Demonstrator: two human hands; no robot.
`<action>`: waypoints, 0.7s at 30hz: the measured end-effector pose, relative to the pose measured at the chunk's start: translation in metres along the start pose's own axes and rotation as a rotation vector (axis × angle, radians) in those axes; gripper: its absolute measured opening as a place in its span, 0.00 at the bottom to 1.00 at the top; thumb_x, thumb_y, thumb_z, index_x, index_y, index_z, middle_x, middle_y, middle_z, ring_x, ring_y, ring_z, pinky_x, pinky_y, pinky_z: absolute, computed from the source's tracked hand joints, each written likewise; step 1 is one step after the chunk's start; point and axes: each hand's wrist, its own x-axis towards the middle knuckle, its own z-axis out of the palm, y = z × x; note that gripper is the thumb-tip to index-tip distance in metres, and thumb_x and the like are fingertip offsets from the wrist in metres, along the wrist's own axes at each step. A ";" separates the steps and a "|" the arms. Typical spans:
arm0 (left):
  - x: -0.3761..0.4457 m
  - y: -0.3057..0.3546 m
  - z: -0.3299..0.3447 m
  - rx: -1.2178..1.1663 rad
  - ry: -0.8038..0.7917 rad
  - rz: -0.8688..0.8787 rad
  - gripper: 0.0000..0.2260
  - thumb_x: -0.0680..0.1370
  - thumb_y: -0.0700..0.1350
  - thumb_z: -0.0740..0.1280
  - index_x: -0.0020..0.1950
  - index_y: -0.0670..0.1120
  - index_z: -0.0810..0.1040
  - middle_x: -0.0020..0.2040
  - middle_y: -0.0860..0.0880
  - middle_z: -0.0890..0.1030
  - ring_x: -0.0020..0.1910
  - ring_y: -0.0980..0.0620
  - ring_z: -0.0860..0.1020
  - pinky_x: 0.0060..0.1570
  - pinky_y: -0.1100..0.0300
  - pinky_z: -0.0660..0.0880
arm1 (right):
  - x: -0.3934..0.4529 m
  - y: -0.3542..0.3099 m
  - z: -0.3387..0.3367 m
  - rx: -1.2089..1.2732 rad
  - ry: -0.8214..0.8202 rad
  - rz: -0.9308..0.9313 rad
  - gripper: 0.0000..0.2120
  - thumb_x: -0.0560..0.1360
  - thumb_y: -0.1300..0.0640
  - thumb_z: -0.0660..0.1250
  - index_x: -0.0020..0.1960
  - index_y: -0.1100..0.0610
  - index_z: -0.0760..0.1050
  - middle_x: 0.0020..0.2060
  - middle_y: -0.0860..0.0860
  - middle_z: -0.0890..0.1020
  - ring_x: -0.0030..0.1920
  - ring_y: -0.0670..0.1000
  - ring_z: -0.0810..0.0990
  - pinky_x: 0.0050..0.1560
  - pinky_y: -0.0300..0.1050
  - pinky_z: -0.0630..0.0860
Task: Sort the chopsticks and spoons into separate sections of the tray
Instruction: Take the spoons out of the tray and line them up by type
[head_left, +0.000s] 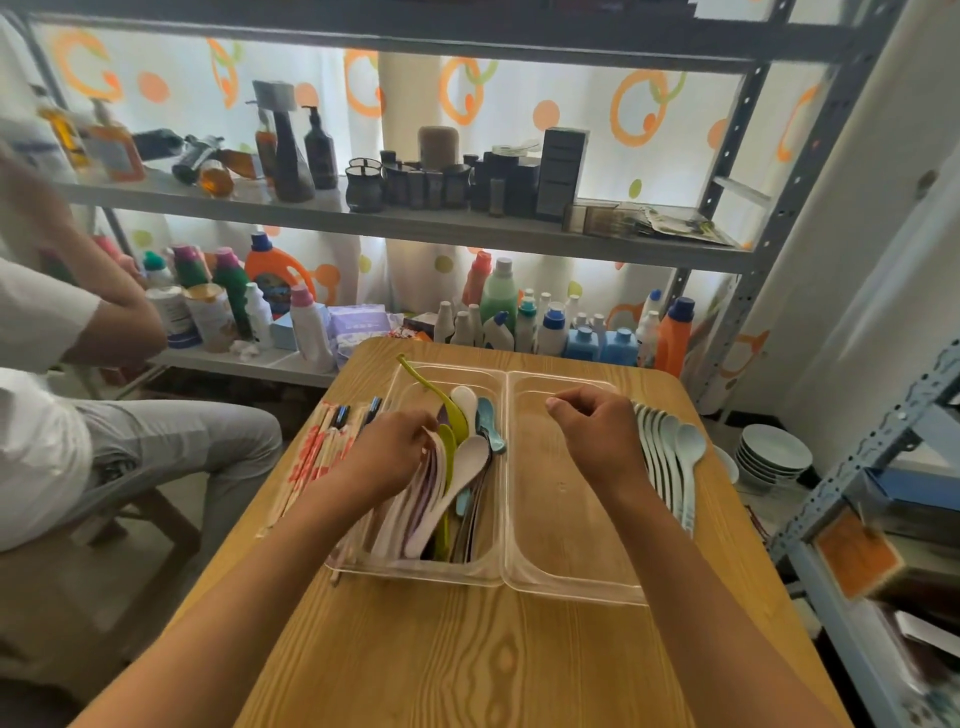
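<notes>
Two sections made up the clear plastic tray (571, 590) on the wooden table (467, 665). Its left section held a mixed heap: wrapped chopsticks (410, 499), a white spoon (457, 467), a green spoon (441, 402) and a blue one (488, 426). The right section showed only bare plastic. More wrapped chopsticks (317, 457) lay on the table just left of the tray, and a row of pale spoons (670, 457) lay just right of it.

The left hand (389, 452) reached into the heap, fingers curled on the paper-wrapped chopsticks. The right hand (597, 431) hovered over the bare section, fingers curled loosely and apparently holding nothing.

The chopsticks looked light and stiff, but their paper sleeves would likely slide against each other; a pinch near the middle of the bundle seemed safest. The spoons appeared to be smooth, light plastic, best taken by the handle, since the bowls nest and may drag neighbours along.
</notes>
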 end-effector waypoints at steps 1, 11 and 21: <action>0.001 -0.002 -0.002 0.001 -0.002 -0.001 0.12 0.81 0.37 0.60 0.61 0.47 0.77 0.52 0.48 0.81 0.49 0.53 0.79 0.54 0.54 0.78 | 0.000 0.001 0.001 0.001 -0.002 0.006 0.07 0.78 0.57 0.69 0.53 0.58 0.83 0.43 0.49 0.84 0.44 0.44 0.81 0.39 0.30 0.72; 0.019 -0.001 -0.006 0.190 -0.010 0.079 0.20 0.79 0.34 0.61 0.66 0.52 0.76 0.66 0.50 0.76 0.65 0.49 0.74 0.64 0.54 0.69 | -0.003 0.003 0.007 0.042 -0.021 0.036 0.08 0.77 0.58 0.69 0.53 0.58 0.83 0.43 0.50 0.85 0.44 0.45 0.82 0.41 0.31 0.74; 0.028 0.009 0.001 0.607 -0.026 0.205 0.12 0.78 0.39 0.62 0.57 0.50 0.80 0.54 0.47 0.77 0.52 0.48 0.77 0.55 0.54 0.76 | -0.003 0.003 0.004 0.023 -0.020 0.042 0.07 0.78 0.57 0.69 0.54 0.56 0.83 0.42 0.46 0.84 0.43 0.41 0.81 0.37 0.28 0.72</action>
